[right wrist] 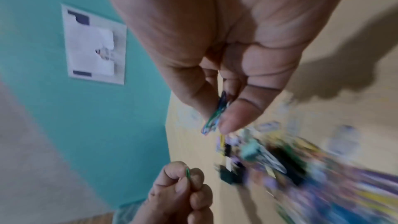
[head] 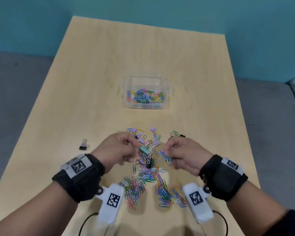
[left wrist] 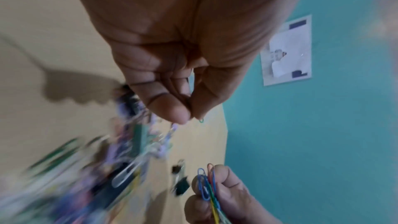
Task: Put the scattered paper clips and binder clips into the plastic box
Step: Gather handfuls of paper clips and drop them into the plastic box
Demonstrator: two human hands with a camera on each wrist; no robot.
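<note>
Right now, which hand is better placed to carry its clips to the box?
Right, probably. The right hand pinches a full bunch of paper clips; the left hand shows only one green clip. Both are about equally far from the plastic box.

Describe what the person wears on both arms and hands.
Both hands, left hand and right hand, are bare. Each wrist carries a wide black fabric wrist strap with a grey square-coded tag, plus a white plastic camera housing bearing a black-and-white code. Thin black cables trail off. A dark sleeve covers the right forearm.
</note>
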